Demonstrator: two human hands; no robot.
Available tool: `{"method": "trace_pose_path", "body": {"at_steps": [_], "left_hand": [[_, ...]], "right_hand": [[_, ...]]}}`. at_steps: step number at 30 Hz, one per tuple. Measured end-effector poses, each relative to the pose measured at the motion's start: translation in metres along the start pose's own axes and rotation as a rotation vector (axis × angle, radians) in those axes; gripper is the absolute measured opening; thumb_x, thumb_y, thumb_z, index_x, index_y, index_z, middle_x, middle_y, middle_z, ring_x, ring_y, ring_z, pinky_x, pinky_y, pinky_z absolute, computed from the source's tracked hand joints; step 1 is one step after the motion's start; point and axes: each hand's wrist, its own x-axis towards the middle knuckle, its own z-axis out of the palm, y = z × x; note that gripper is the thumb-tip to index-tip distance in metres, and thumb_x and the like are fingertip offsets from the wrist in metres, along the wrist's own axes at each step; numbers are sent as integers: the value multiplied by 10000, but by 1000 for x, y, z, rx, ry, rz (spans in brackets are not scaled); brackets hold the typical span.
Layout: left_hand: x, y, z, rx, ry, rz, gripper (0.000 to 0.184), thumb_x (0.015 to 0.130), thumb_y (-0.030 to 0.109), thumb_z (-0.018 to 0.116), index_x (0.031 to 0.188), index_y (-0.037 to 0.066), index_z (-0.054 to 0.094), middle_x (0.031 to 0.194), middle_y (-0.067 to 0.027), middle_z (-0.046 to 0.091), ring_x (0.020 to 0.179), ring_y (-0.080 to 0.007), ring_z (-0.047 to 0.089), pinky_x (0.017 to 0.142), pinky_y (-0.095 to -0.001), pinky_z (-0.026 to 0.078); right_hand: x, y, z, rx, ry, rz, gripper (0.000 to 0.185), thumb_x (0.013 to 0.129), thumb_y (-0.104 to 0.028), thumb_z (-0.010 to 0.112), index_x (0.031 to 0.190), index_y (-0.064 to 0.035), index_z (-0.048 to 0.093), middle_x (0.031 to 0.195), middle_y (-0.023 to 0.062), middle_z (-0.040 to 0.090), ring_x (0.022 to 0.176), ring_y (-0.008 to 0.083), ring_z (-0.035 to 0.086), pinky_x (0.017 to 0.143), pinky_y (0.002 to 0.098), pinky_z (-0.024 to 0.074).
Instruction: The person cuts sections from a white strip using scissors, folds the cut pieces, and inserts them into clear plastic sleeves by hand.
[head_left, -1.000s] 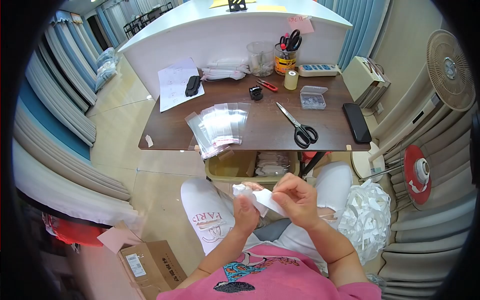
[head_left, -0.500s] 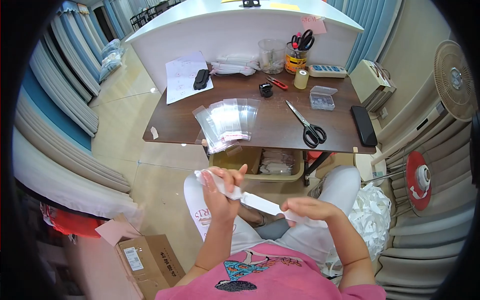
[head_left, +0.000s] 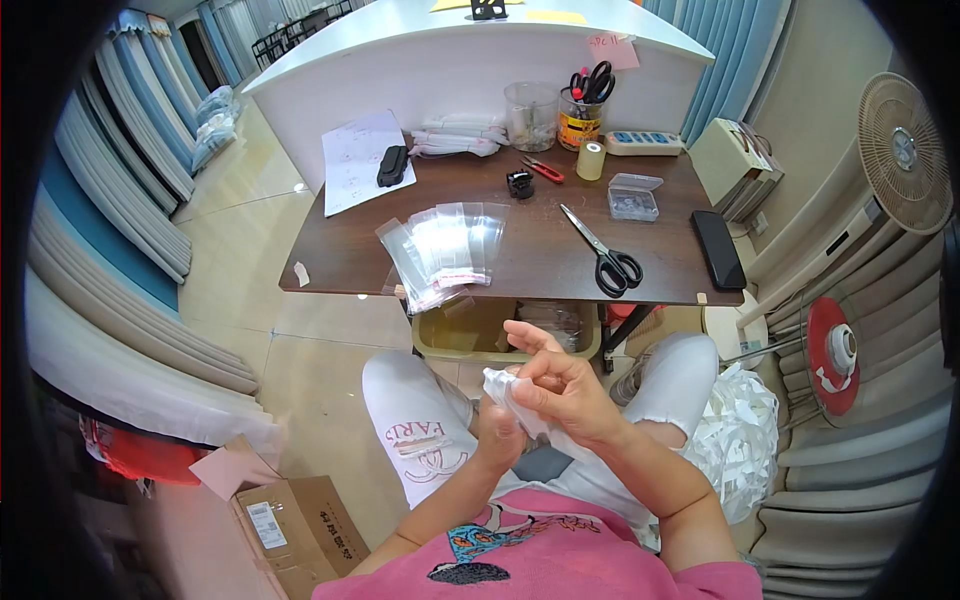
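Above my lap, my left hand [head_left: 500,432] is closed round a white strip of soft material [head_left: 512,388], whose bunched end sticks up between my hands. My right hand [head_left: 572,392] pinches the same strip between thumb and index finger, its other fingers raised, close against my left hand. Part of the strip is hidden behind my right hand. In front of my hands, clear plastic bags [head_left: 440,245] lie fanned out on the brown table [head_left: 340,255], with black-handled scissors [head_left: 605,255] to their right.
On the table are a phone [head_left: 717,249], a small clear box [head_left: 633,197], a tape roll [head_left: 590,160], red snips [head_left: 542,168] and paper [head_left: 350,165]. Below it stands a bin [head_left: 460,335]. White strips [head_left: 738,440] pile at the right; a carton [head_left: 305,530] sits lower left.
My hands, apart half a second ago with the strip stretched between them, are now together. My left hand has moved right and down, and my right hand up and left.
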Motion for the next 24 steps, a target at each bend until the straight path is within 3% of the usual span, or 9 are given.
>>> {"method": "trace_pose_path", "body": {"at_steps": [2,5,8,11,13,17,19,23,24], "left_hand": [[3,2,-12,185,-146,-8,445,807,456,527,934,32,483,851,-57,516,717,-125,521,609,-252,456],[10,12,-14,572,-32,196,270,864,338,479,806,75,468,699,-12,476,576,-90,477,467,-214,407],[39,70,-34,68,277,180,354,912,354,360,654,113,387,501,33,286,389,-57,241,330,-208,191],[55,102,-46,16,519,295,360,902,398,360,702,109,435,489,44,238,389,-52,194,338,-197,162],[54,96,-50,82,409,205,357,894,411,373,805,90,501,496,54,219,395,-50,188,344,-189,158],[42,56,-56,62,211,112,341,896,364,387,1017,68,506,502,52,216,403,-51,203,349,-189,173],[35,48,-56,-103,114,40,299,907,320,368,1026,77,496,504,44,214,405,-55,208,350,-191,176],[34,36,-50,-186,161,5,319,923,338,323,821,93,499,509,29,234,425,-77,237,406,-212,256],[34,34,-48,-184,174,-6,355,921,361,309,755,95,475,518,19,264,475,-97,299,533,-254,366]], "right_hand": [[0,2,-1,-27,29,28,65,752,-105,635,762,-53,597,1315,113,286,1191,215,306,932,319,299],[9,-5,-19,-355,71,-111,104,773,-150,621,781,-50,597,1268,92,361,1089,186,412,866,298,352],[22,-40,-63,-1282,339,-290,213,732,-158,619,905,-42,572,897,91,572,833,220,530,707,327,424],[46,-40,-119,-1731,451,-386,270,689,-145,633,926,-35,565,787,130,565,779,287,525,680,369,434],[58,-40,-140,-1867,331,-65,302,661,-113,632,942,-30,558,782,149,577,708,331,526,663,396,439],[62,-51,-148,-1697,271,6,384,632,-70,612,1005,-21,540,723,135,575,596,295,535,615,350,453],[43,-61,-131,-1204,305,189,486,614,-30,585,1093,1,508,678,73,573,552,164,532,546,263,445],[0,-43,-109,-505,209,244,524,614,14,611,1126,23,502,706,-33,521,582,25,470,495,168,376],[-8,-39,-103,-425,159,242,518,613,21,614,1119,24,505,707,-37,514,587,26,470,497,169,372]]}}
